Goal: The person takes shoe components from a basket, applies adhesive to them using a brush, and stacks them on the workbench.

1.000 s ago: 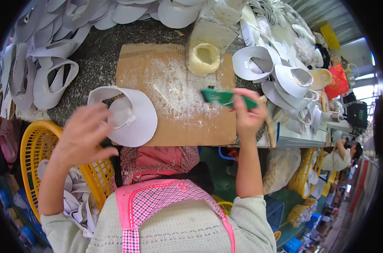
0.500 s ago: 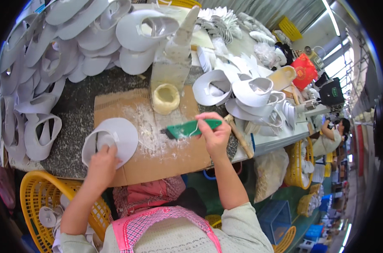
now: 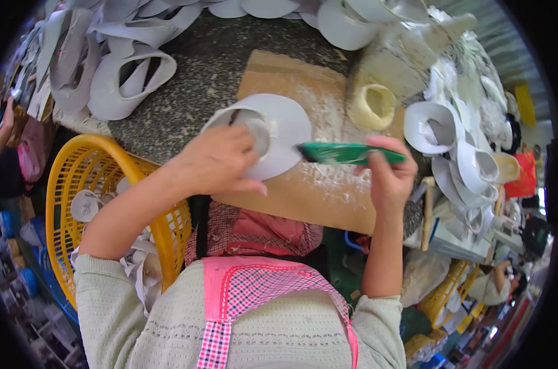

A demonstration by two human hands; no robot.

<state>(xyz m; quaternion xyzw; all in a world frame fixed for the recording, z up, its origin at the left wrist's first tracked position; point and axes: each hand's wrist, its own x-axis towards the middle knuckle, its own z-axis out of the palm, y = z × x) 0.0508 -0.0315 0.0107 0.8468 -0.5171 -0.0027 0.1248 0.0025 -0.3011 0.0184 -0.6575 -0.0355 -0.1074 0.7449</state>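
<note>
**Brush at white piece on board**

Table (image 3: 199, 80) carries the board (image 3: 303, 197). Yellow basket (image 3: 76, 178) sits left of the left hand. White piece (image 3: 285, 132) lies on the board, left hand (image 3: 214, 163) pressing it, fingers curled over its edge. Right hand (image 3: 386, 175) is closed around green brush (image 3: 346, 154), tip touching the piece. Tape roll (image 3: 371, 106) above the brush.

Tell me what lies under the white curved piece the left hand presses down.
The white curved piece rests on a flat brown board dusted with white powder. The left hand covers its near edge, so what is beneath there stays hidden.
</note>
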